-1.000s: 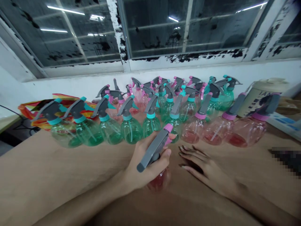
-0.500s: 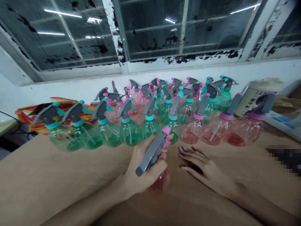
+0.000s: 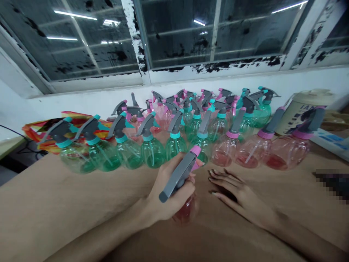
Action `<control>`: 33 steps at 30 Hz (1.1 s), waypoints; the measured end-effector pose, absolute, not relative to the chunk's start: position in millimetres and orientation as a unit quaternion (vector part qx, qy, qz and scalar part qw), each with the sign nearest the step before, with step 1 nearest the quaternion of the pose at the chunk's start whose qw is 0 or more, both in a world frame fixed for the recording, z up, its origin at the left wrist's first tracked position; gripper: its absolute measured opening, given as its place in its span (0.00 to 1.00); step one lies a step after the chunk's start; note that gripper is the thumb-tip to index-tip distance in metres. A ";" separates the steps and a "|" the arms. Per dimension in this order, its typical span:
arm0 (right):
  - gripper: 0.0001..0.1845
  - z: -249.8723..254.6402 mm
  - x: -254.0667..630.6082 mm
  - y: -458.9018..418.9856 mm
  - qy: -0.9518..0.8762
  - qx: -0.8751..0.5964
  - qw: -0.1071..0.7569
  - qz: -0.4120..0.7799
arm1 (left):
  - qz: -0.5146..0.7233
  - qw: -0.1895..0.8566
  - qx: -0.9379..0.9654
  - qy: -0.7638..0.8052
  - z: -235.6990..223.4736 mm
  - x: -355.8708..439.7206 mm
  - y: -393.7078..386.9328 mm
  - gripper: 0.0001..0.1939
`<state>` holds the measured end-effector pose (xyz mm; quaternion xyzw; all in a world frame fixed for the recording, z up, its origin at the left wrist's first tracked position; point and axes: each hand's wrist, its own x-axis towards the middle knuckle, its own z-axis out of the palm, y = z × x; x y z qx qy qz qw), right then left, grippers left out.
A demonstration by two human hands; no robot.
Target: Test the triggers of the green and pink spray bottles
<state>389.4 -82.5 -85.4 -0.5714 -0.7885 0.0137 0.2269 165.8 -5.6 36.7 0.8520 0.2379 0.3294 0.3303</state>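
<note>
My left hand (image 3: pixel 171 193) is wrapped round the neck of a pink spray bottle (image 3: pixel 187 213) with a grey and pink trigger head; fingers cover its collar. The bottle's round body shows below the hand, low over or on the table. To its right my right hand (image 3: pixel 240 193) rests on the tabletop with fingers stretched out, holding nothing. Just beyond the hands stands a row of spray bottles: green ones with teal collars, such as this green bottle (image 3: pixel 153 154) on the left, and pink ones, such as this pink bottle (image 3: pixel 248 154) on the right.
Several more pink and green bottles stand behind the row, against the wall. A beige jug (image 3: pixel 294 112) is at the back right, and a red-orange patterned bag (image 3: pixel 32 129) at the back left. A pixelated dark object (image 3: pixel 334 183) lies at the right edge. The wooden table (image 3: pixel 54 211) extends underneath.
The view has shifted slightly, so the scene sits a little further right. Both hands and the held spray bottle keep almost the same pose.
</note>
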 end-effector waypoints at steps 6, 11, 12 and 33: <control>0.23 -83.2 388.5 -83.2 -0.788 -0.571 0.229 0.015 | 0.316 0.315 0.861 0.244 37.6 164.8 -5.0 0.06; 0.22 -82.8 388.6 -82.6 -0.786 -0.571 0.235 0.016 | 0.332 0.303 0.862 0.233 38.5 165.5 -5.3 0.05; 0.22 -83.0 388.8 -82.4 -0.786 -0.572 0.234 0.016 | 0.344 0.294 0.862 0.230 38.5 165.8 -5.6 0.05; 0.22 -83.9 389.8 -82.5 -0.783 -0.567 0.253 0.025 | 0.343 0.309 0.852 0.247 30.6 166.9 -7.4 0.14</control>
